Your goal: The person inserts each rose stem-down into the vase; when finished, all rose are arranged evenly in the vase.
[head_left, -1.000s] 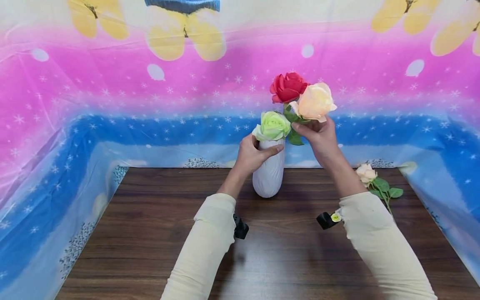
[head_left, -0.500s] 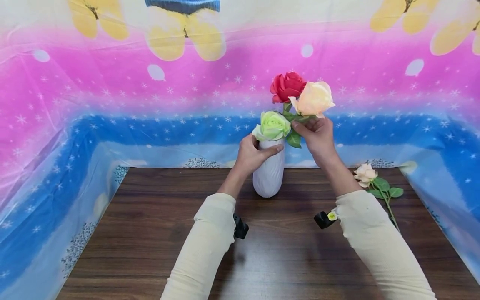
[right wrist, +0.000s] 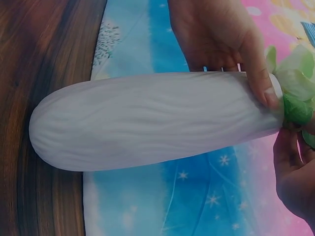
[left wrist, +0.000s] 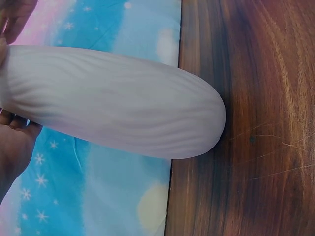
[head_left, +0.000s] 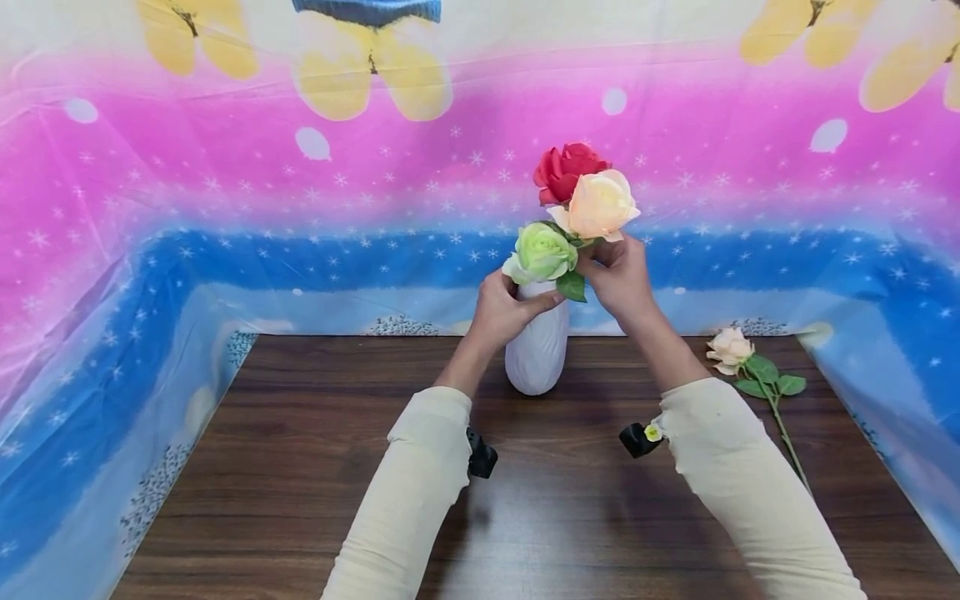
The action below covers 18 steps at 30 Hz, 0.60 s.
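A white vase (head_left: 536, 350) with wavy ridges stands upright on the table. My left hand (head_left: 506, 312) grips its neck from the left, the thumb across the front, as the right wrist view also shows. A green rose (head_left: 542, 252) and a red rose (head_left: 568, 171) rise at its mouth. My right hand (head_left: 622, 275) pinches a peach rose (head_left: 602, 206) just beneath its bloom, beside the vase's mouth. The peach bloom overlaps the red one in the head view. In the right wrist view, a green leaf (right wrist: 297, 109) lies right at the rim by my right fingers (right wrist: 290, 147).
Another pale peach rose (head_left: 730, 350) with a leafy stem lies on the dark wooden table (head_left: 337, 433) at the right. A printed cloth (head_left: 375, 267) hangs close behind the table and along both sides.
My right hand has moved left and slightly down with the peach rose, bringing its bloom closer over the vase. The red and green blooms shift slightly left. My left hand stays on the vase.
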Tool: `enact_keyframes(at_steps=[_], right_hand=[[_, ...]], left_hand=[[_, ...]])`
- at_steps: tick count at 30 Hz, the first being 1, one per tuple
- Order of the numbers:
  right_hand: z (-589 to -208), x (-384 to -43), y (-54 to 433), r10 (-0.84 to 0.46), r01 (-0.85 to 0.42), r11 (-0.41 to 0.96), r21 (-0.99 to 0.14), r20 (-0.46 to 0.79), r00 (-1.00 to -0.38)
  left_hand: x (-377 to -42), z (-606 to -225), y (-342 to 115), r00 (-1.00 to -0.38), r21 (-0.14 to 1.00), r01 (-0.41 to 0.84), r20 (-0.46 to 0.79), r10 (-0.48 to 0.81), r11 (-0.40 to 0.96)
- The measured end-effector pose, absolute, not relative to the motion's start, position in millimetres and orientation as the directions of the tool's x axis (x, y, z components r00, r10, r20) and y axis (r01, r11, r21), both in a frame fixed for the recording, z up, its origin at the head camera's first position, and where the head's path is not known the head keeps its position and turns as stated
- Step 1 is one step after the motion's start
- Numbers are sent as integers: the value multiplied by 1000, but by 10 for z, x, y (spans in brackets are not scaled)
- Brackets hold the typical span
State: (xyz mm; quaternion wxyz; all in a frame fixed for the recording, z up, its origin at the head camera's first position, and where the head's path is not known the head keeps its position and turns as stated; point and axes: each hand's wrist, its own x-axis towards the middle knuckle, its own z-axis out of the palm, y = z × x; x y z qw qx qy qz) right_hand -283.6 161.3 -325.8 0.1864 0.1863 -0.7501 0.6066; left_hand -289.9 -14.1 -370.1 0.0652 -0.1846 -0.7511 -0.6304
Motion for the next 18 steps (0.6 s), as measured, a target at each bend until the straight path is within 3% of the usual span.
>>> enact_keyframes(at_steps=[9, 18], right_hand=[[-3307, -2795, 1679, -25, -471, 237, -850, 480, -877], [-3334, -2653, 1839, -32, -375, 70, -924, 374, -927]], left_hand=[[-2892, -3697, -139, -926, 925, 352, 321, 200, 145], [-2900, -3693, -132, -932, 929, 338, 307, 195, 150]])
